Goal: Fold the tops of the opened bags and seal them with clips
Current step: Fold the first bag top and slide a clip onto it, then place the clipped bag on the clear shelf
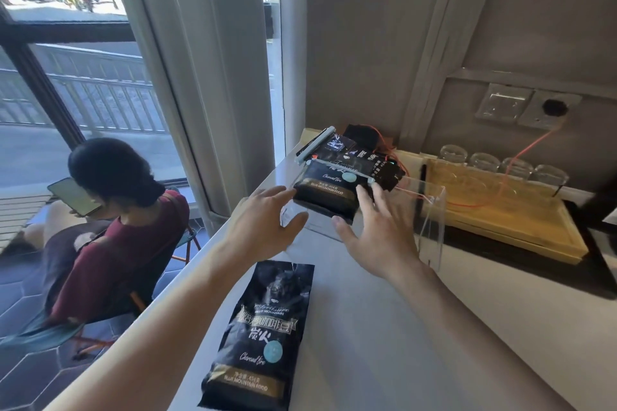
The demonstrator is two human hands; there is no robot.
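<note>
A black coffee bag (pixel 329 188) with a pale clip (pixel 340 171) across its folded top lies in a clear plastic bin (pixel 430 227) at the far end of the white counter. Behind it rests another black bag (pixel 347 150) with a grey clip (pixel 315 143). My left hand (pixel 263 223) and my right hand (pixel 380 233) hover just in front of the clipped bag, fingers spread, holding nothing. A third black bag (pixel 260 337) lies flat near me, its top unfolded and without a clip.
A wooden tray (pixel 500 220) sits to the right with several upturned glasses (pixel 500 165) behind it. Red wires (pixel 527 147) run to a wall socket. A seated person (pixel 110 230) holds a phone below the counter's left edge (pixel 200 260).
</note>
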